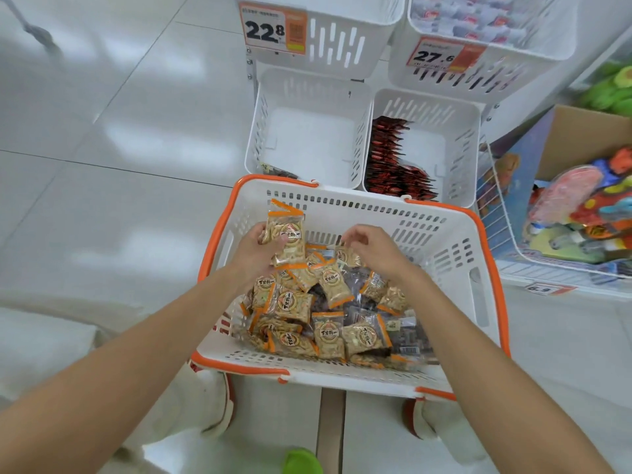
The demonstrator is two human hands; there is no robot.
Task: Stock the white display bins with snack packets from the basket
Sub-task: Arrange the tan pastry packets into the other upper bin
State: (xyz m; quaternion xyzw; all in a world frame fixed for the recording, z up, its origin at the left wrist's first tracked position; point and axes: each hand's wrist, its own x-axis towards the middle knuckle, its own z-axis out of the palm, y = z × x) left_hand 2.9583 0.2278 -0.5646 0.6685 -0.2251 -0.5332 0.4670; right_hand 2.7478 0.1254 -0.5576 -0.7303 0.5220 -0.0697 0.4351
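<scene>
Left hand [254,249] grips 1 upright packet [287,234]; left white bin [307,138] lies at 12 o'clock. Right hand [374,249] curled, hold unclear.

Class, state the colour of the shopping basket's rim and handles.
Orange, set against the white basket; the head view shows it best.

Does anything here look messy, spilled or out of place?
Nothing looks spilled or damaged. One oddity: a lone dark packet lies in the front left corner of the lower left bin, which holds nothing else visible. In the lower right bin, red packets crowd its left side and front.
</scene>
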